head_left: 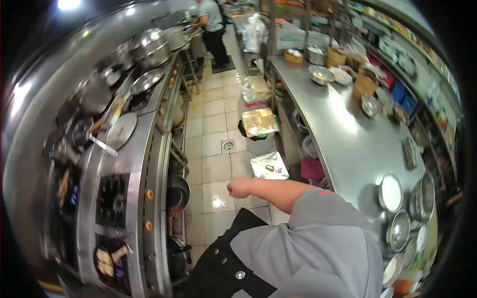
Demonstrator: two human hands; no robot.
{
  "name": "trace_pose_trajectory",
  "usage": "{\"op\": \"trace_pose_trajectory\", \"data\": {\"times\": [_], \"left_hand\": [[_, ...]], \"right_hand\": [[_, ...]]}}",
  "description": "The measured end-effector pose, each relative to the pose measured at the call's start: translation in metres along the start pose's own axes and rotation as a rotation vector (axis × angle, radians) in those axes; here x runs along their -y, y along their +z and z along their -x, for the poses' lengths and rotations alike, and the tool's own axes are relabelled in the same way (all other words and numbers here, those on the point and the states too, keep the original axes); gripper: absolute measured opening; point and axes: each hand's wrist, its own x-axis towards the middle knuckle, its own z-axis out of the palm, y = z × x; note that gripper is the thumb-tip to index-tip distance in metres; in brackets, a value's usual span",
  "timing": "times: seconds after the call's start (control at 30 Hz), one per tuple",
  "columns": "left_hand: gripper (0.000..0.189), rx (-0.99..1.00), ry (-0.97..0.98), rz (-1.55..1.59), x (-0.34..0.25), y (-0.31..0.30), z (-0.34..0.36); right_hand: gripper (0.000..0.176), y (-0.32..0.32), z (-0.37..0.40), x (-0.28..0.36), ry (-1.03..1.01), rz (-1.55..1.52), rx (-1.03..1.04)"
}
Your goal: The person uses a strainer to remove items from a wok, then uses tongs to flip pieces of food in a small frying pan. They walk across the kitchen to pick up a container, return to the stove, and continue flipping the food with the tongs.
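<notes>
Right hand (pixel 240 187) is near the middle of the frame, over the tiled floor, with its fingers curled in; whether they hold something small, I cannot tell. The left hand is out of view. Nearest to the right hand, just above and to its right, lies a shiny silver square (pixel 270 166) with a small dark item on it. Above that, a flat piece of cardboard (pixel 260 122) covers a bin (pixel 260 145).

On the stove at lower left, a dark pan (pixel 98 249) holds pale pieces of food (pixel 104 261). A deep pot (pixel 178 192) sits on the shelf under the stove front.

On the steel counter, upper right, a basket (pixel 293 58) holds white round items, and a metal bowl (pixel 321 74) has something yellowish in it. Farther down the right side, a round bowl (pixel 391 193) looks white inside; its contents are unclear. Another person (pixel 212 31) stands at the top.
</notes>
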Motion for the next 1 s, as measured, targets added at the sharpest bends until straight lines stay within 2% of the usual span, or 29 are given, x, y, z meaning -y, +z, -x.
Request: {"op": "trace_pose_trajectory", "data": {"times": [0.13, 0.23, 0.33, 0.43, 0.57, 0.63, 0.73, 0.83, 1.0], "left_hand": [[0.048, 0.211, 0.25, 0.202, -0.129, 0.049, -0.007], [0.047, 0.394, 0.424, 0.26, -0.223, 0.076, -0.005], [0.046, 0.575, 0.588, 0.272, -0.314, 0.095, 0.003], [0.045, 0.731, 0.712, 0.249, -0.388, 0.104, 0.015], [0.043, 0.884, 0.828, 0.209, -0.465, 0.109, 0.033], [0.042, 0.945, 0.868, 0.189, -0.492, 0.111, 0.041], [0.041, 1.031, 0.905, 0.163, -0.522, 0.115, 0.051], [0.04, 1.106, 0.917, 0.147, -0.54, 0.123, 0.054], [0.038, 1.204, 0.849, 0.118, -0.519, 0.141, 0.046]], "right_hand": [[0.031, -0.064, 0.037, -0.064, 0.148, -0.293, -0.617], [0.03, -0.098, 0.08, -0.113, 0.309, -0.571, -0.94], [0.029, -0.088, 0.113, -0.165, 0.498, -0.72, -0.975], [0.025, -0.06, 0.128, -0.207, 0.622, -0.698, -0.805], [0.027, -0.033, 0.124, -0.233, 0.63, -0.602, -0.601], [0.028, -0.043, 0.129, -0.218, 0.579, -0.646, -0.643], [0.029, -0.048, 0.124, -0.22, 0.532, -0.717, -0.609], [0.029, -0.058, 0.123, -0.221, 0.476, -0.786, -0.686], [0.03, -0.056, 0.121, -0.218, 0.488, -0.798, -0.681]]}}
